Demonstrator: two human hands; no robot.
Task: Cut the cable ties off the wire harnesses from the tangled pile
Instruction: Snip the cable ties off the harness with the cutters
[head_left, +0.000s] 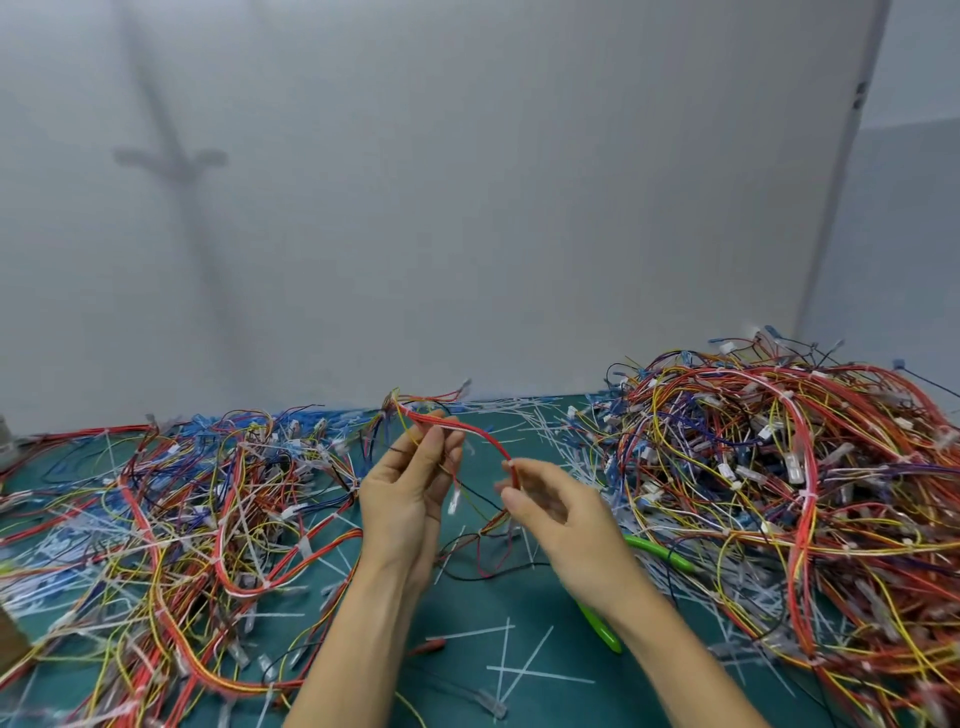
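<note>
Head view: red harness (470, 429) held at centre.
I see left hand (410, 493) pinching its 11 o'clock stretch, right hand (556, 512) pinching under the white cable tie (508, 463); tangled pile (779, 467) at 3 o'clock.

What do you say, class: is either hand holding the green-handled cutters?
No, the green-handled cutters lie on the mat; the left hand and right hand hold a red wire harness.

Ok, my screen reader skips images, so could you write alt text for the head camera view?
The left hand and right hand hold a red wire harness above a green mat, between tangled wire piles; a green-handled tool lies beside.
</note>
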